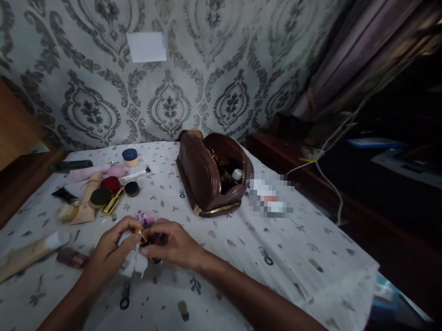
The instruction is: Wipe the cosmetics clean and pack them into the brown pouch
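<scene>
Work seemed unfinished: the left hand (117,246) gripped white tissue (135,264) and a gold piece (142,236); the right hand (173,242) curled its fingers beside it, hold unclear. Cosmetics (111,184) lay beyond the left fingers, an open bag (199,169) beyond the right.

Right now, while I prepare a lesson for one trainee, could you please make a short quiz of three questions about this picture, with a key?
1. True or false: the gold-zipped, brown leather-look bag is open.
2. Which thing does the left hand hold?
A) a flat, round red case
B) a crumpled, white tissue-like piece
C) a small black-lidded jar
3. Complete: the squat, round peach jar has a ____ lid.

Key: 1. True; 2. B; 3. dark blue
</scene>
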### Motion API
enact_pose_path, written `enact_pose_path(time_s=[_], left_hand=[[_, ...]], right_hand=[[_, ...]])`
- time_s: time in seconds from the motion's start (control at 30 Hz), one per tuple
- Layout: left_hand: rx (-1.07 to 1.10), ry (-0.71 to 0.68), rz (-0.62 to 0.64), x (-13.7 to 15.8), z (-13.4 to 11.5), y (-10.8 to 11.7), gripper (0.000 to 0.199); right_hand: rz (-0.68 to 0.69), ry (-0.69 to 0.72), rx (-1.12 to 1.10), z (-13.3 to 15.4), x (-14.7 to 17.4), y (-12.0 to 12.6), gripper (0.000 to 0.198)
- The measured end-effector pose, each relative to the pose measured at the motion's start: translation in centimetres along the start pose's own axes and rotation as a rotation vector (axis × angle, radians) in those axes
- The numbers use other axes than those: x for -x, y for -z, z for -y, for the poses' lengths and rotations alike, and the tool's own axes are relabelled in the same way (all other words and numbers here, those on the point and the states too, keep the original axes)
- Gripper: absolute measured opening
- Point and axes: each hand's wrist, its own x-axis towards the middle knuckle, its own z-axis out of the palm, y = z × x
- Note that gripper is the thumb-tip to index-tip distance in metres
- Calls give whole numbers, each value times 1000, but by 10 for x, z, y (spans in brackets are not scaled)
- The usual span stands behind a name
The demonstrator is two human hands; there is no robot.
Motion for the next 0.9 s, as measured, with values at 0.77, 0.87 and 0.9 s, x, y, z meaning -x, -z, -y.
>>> enact_pose_path(time_s=[0.77, 0.87, 0.9], left_hand=[[-520, -248, 518, -65, -74, -135, 63], [-513, -336, 491, -63, -64, -136, 56], [-510, -371, 467, -62, -60, -136, 55]], right_hand=[[-458, 292, 723, 143, 39, 167, 16], [-438, 281, 865, 144, 39, 173, 10], [-418, 262, 887, 144, 38, 175, 9]])
